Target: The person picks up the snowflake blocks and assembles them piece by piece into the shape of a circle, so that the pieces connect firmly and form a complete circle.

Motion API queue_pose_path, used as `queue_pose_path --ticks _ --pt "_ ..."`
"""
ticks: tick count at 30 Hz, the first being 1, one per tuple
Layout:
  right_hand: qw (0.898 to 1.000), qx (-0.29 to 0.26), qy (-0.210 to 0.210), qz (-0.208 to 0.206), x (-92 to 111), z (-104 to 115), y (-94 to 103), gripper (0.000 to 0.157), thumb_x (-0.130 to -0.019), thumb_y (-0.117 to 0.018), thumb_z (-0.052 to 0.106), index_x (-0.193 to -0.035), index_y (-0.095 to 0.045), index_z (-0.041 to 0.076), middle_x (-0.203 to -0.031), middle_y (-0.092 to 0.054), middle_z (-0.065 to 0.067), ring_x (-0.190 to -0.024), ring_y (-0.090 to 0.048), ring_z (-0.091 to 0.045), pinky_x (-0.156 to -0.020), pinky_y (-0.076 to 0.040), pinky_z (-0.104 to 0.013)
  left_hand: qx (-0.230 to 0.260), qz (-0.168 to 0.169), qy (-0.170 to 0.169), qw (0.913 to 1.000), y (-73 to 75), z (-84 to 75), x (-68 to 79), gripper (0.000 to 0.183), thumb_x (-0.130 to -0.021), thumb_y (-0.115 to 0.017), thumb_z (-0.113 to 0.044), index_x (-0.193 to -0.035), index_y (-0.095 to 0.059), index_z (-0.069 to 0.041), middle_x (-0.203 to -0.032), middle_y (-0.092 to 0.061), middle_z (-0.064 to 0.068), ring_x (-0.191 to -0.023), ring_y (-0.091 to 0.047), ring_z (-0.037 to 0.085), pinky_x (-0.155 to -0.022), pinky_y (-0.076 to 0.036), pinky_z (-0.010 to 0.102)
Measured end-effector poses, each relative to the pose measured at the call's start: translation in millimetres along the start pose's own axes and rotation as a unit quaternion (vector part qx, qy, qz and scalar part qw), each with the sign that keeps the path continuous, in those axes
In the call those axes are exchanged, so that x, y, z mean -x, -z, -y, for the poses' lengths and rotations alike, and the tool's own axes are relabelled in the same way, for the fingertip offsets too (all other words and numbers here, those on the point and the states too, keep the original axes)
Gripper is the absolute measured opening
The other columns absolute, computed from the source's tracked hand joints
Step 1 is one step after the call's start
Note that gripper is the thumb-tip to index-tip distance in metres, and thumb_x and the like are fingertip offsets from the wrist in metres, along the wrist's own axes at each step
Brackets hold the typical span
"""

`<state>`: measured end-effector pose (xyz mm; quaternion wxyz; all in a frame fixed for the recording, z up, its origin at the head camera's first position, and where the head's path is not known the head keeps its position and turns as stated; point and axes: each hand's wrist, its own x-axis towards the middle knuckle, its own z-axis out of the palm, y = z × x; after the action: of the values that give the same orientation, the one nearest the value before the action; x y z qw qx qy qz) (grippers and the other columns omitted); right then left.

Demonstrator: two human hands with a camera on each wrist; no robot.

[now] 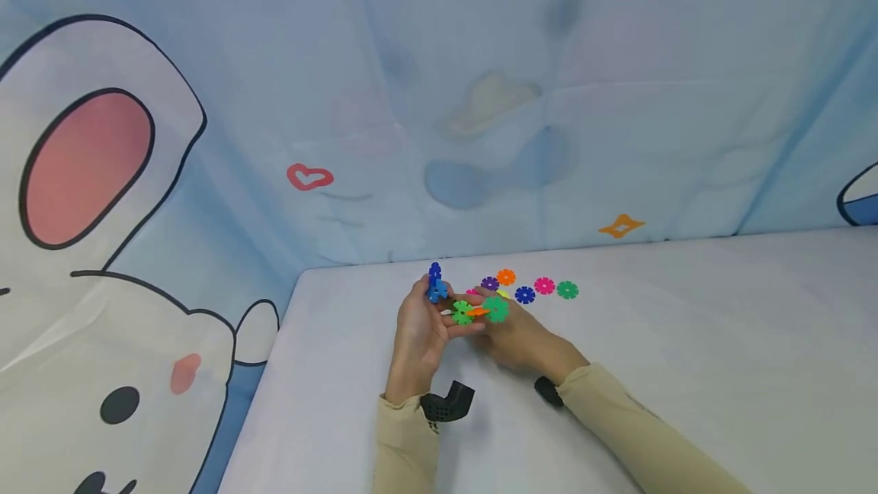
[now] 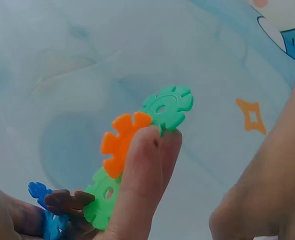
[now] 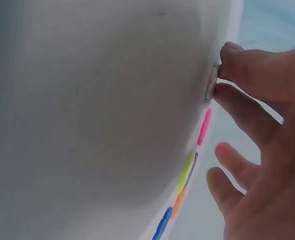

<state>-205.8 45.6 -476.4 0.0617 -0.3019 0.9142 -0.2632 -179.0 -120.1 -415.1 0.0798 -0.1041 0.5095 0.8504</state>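
Note:
My left hand [image 1: 421, 334] holds a chain of notched plastic snowflake discs above the white table. Blue discs [image 2: 52, 224] sit by the thumb, followed by a brown disc [image 2: 70, 201], a green disc [image 2: 103, 199], an orange disc [image 2: 121, 142] and a teal-green disc [image 2: 168, 107] at the far end. Two fingers [image 2: 142, 185] lie along the chain. Down at the tabletop, my right hand [image 1: 517, 334] pinches a whitish disc [image 3: 212, 84] between thumb and forefinger; its other fingers stay apart from the discs. In the head view those fingertips are hidden behind the chain.
Loose discs lie on the table [image 1: 686, 341] around and beyond the right hand: purple [image 1: 490, 283], orange [image 1: 506, 277], blue [image 1: 524, 295], pink [image 1: 545, 286] and green [image 1: 567, 290], among others. A pale blue printed curtain [image 1: 411, 97] hangs behind the table.

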Motion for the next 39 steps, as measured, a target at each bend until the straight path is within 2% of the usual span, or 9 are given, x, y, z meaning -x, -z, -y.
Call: queue_pose_path --ticks 4,9,12,16,19,23,26,32,39 --pt "0.999 0.001 -0.016 -0.031 11.8 -2.8 0.7 0.045 -0.095 -0.077 0.005 -0.138 -0.068 0.007 -0.132 -0.066 -0.015 -0.126 -0.064 -0.037 -0.110 -0.055 -0.055 -0.004 0.019 -0.007 0.9998 -4.3 0.6 3.0 0.038 -0.116 -0.026 -0.033 -0.095 -0.048 -0.010 -0.091 -0.063 0.009 -0.081 -0.081 0.023 -0.064 -0.067 0.039" --pt "0.998 -0.034 -0.042 -0.042 23.3 -7.2 4.1 0.045 -0.087 -0.083 -0.001 -0.130 -0.074 0.007 -0.118 -0.074 -0.009 -0.114 -0.069 -0.033 -0.105 -0.058 -0.055 -0.012 0.038 -0.015 0.9991 -8.3 1.2 5.8 0.040 -0.117 -0.028 -0.038 -0.097 -0.049 -0.011 -0.092 -0.070 0.010 -0.081 -0.081 0.022 -0.066 -0.068 0.039" --pt "0.995 -0.058 -0.066 -0.037 27.4 -13.7 6.4 0.037 -0.083 -0.089 0.004 -0.117 -0.076 0.008 -0.100 -0.074 -0.003 -0.095 -0.068 -0.024 -0.090 -0.064 -0.042 -0.020 0.044 -0.013 0.9988 -13.1 2.3 7.3 0.040 -0.117 -0.030 -0.039 -0.099 -0.051 -0.010 -0.093 -0.072 0.010 -0.084 -0.082 0.025 -0.068 -0.068 0.040" --pt "0.991 -0.094 -0.097 -0.020 33.7 -26.4 13.6 0.022 -0.084 -0.091 0.017 -0.096 -0.073 0.012 -0.075 -0.060 0.002 -0.072 -0.055 -0.014 -0.062 -0.049 -0.026 -0.029 0.051 -0.010 0.9982 -20.2 5.0 10.1 0.040 -0.117 -0.032 -0.039 -0.101 -0.053 -0.010 -0.094 -0.070 0.010 -0.086 -0.082 0.026 -0.069 -0.068 0.042" --pt "0.990 -0.100 -0.096 -0.034 36.8 -35.6 25.0 0.016 -0.089 -0.086 0.016 -0.098 -0.075 0.008 -0.073 -0.061 0.002 -0.070 -0.055 -0.014 -0.062 -0.047 -0.025 -0.035 0.059 -0.010 0.9976 -25.4 8.0 11.5 0.040 -0.117 -0.033 -0.038 -0.098 -0.053 -0.009 -0.093 -0.067 0.009 -0.084 -0.081 0.024 -0.070 -0.067 0.044" --pt "0.985 -0.123 -0.074 -0.098 38.7 -42.2 48.3 0.014 -0.094 -0.077 0.007 -0.106 -0.077 0.001 -0.088 -0.073 -0.003 -0.080 -0.065 -0.016 -0.072 -0.060 -0.031 -0.052 0.070 -0.013 0.9961 -31.3 10.9 13.0 0.041 -0.117 -0.035 -0.037 -0.097 -0.054 -0.007 -0.092 -0.072 0.011 -0.077 -0.080 0.024 -0.070 -0.067 0.047" --pt "0.969 -0.190 -0.076 -0.136 44.7 -42.6 68.2 0.021 -0.100 -0.072 0.010 -0.119 -0.075 0.001 -0.096 -0.078 -0.009 -0.082 -0.075 -0.019 -0.078 -0.066 -0.036 -0.066 0.077 -0.014 0.9947 -36.2 13.1 14.1 0.041 -0.117 -0.036 -0.037 -0.098 -0.054 -0.005 -0.089 -0.076 0.015 -0.072 -0.080 0.025 -0.070 -0.067 0.048" --pt "0.931 -0.286 -0.083 -0.213 57.4 -33.0 95.5 0.032 -0.103 -0.072 0.019 -0.129 -0.068 0.002 -0.095 -0.077 -0.014 -0.077 -0.077 -0.013 -0.077 -0.065 -0.024 -0.098 0.097 -0.017 0.9903 -43.5 15.8 18.1 0.036 -0.116 -0.037 -0.036 -0.115 -0.055 -0.005 -0.092 -0.078 0.019 -0.072 -0.080 0.027 -0.069 -0.067 0.048" --pt "0.909 -0.320 -0.060 -0.260 66.6 -16.5 109.0 0.027 -0.102 -0.074 0.022 -0.122 -0.072 0.004 -0.082 -0.075 -0.003 -0.071 -0.073 -0.019 -0.071 -0.063 -0.024 -0.136 0.145 -0.023 0.9799 -53.2 18.3 25.6 0.037 -0.116 -0.039 -0.040 -0.112 -0.056 -0.007 -0.091 -0.078 0.023 -0.061 -0.078 0.022 -0.062 -0.066 0.045"
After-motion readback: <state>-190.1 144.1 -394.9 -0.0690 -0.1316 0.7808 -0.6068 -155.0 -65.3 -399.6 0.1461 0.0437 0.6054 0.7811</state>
